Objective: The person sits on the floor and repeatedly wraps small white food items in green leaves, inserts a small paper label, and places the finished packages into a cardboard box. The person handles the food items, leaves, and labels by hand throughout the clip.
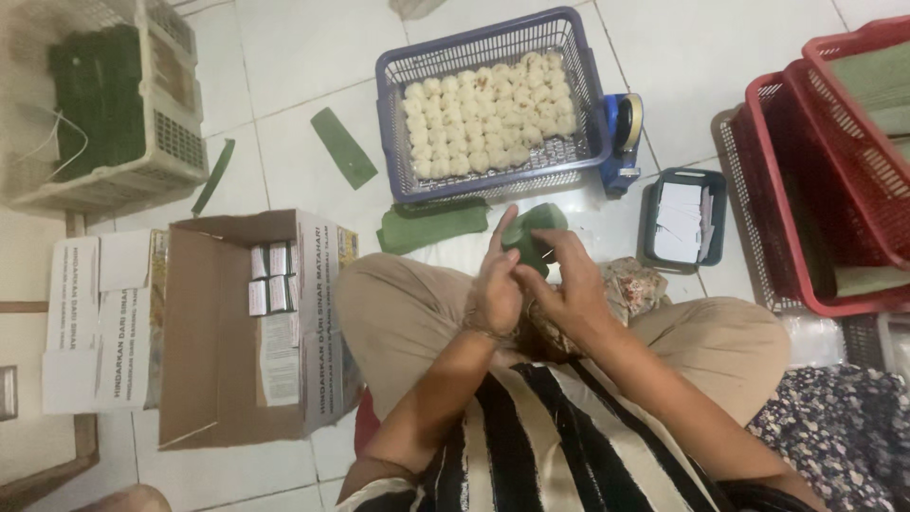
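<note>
Striped fabric and tan trousers fill our lower view; we sit cross-legged on a white tiled floor [313, 57].

Grip: our left hand [496, 284] and right hand [566, 284] meet over the lap, both closed around a green leaf wrap [531, 237]. The left fingers lie flat along its near side; the right thumb and fingers curl over its far end. What sits inside the wrap we cannot tell.

Procedure, as we judge it: keep the leaf taut against its contents, press each fold flat with the thumb before starting the next one, and hold the seam shut with one hand while the other turns the piece. Banana-type leaf splits along its grain, so fold across it gently.

Materials:
- Wrap: smooth, matte dark green, pliable, rolled to a stubby cylinder.
- Leaf stack [431, 228]: flat cut sheets, just beyond the left knee, near the hands.
- Blue basket [583, 66]: rigid plastic mesh, holding pale, rounded, crumbly-looking balls [488, 109] packed in rows.
- Tape dispenser [623, 133]: blue, hard plastic, touching the basket's right side.
- Small tray [718, 213]: dark, holding white paper slips.
- Red baskets [834, 190]: nested mesh, at the right.
- Carton [199, 351]: open brown cardboard at the left, with small boxes inside.
- Pale crate [175, 142]: at the upper left, filled with dark green bundles.
- Leaf strips [344, 147]: loose on the tiles.
</note>
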